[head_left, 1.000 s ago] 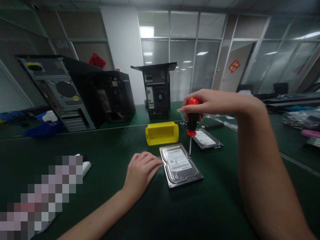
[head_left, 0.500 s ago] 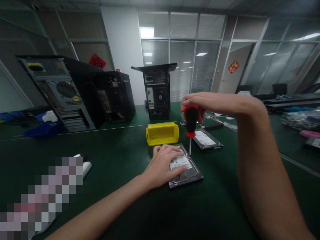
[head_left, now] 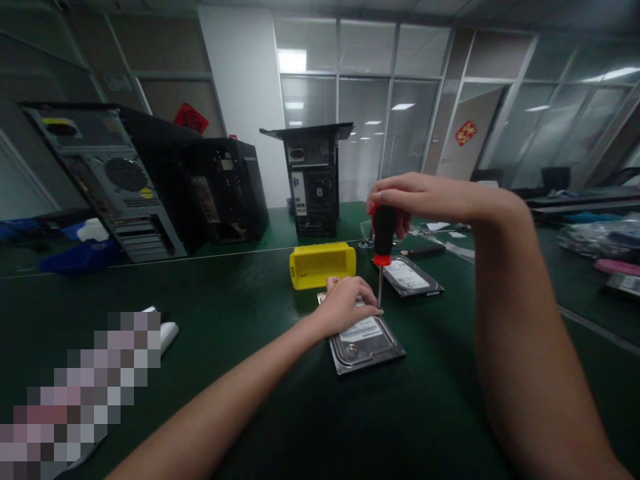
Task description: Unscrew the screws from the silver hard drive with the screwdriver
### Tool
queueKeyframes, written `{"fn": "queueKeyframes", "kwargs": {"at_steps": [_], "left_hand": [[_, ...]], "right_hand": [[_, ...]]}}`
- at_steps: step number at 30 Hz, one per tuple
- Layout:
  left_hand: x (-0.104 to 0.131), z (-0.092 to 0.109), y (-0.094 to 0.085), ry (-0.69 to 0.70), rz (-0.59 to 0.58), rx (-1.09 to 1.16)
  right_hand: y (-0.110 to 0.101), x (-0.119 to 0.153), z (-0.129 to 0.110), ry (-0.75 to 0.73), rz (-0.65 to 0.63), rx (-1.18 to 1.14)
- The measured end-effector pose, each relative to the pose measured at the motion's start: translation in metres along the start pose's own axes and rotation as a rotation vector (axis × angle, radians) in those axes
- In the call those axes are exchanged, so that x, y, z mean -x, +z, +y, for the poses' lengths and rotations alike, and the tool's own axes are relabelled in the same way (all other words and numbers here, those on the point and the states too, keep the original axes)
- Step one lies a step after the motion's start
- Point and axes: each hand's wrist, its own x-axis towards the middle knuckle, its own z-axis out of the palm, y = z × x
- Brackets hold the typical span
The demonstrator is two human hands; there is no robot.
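Before you, the dark green matted table point(head_left: 240, 287) carries two silver hard drives point(head_left: 367, 337) point(head_left: 411, 277), a yellow plastic bin point(head_left: 323, 265) and three black computer towers point(head_left: 314, 180).

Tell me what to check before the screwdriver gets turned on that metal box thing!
1. Right hand wraps the screwdriver handle from the top: ok.
2. Screwdriver stands upright: ok.
3. Tip sits in a screw at the hard drive far right corner: cannot tell, too small.
4. Left hand presses on the drive to steady it: ok.
5. Left fingertips clear of the shaft: not ok, right beside it.
6. Yellow bin close by, open side facing the person: ok.
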Motion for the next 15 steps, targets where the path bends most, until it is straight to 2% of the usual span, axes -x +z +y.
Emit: {"fn": "queueKeyframes", "kwargs": {"at_steps": [7,15], "left_hand": [[-0.004,-0.0042,-0.0027,0.111,-0.05,-0.079],[-0.0015,-0.0082,-0.0013,0.102,-0.034,-0.013]], "right_hand": [[-0.0015,-0.0012,0.0034,0.041,0.0,-0.02],[-0.0015,0.0016,-0.0008,0.044,0.026,0.016]]}}
